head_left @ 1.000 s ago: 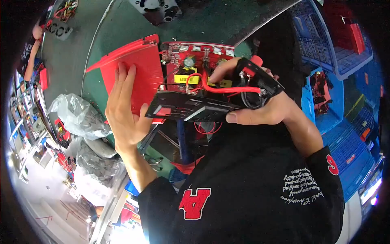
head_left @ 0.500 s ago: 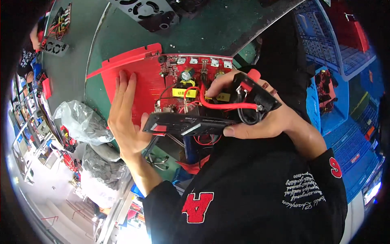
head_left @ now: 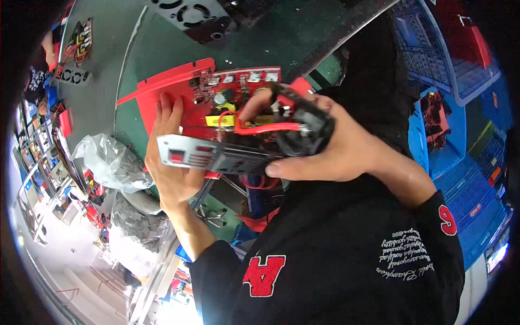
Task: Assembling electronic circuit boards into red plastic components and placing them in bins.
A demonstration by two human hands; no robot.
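Note:
My right hand is closed around a circuit board assembly, thumb on its near side and fingers over the top. The board carries yellow-wrapped transformers, a capacitor and metal tabs. A thick red wire and a black cable loop run to a dark end piece under my fingers. A grey-black end panel stands along the board's near side, tilted. Beneath lies a red metal casing on the bench edge. Flat on this casing rest the outstretched fingers of my left hand; the end panel partly covers its thumb.
The green bench bears a silver fan housing at the far side. Clear plastic bags sit at the left. To the right are blue crates and a blue bin with red parts. Another person's arm shows far left.
My right hand has moved left with the circuit board assembly, shifting it further over the red casing. The end panel has tilted, so its face shows more. My left hand stays almost in place.

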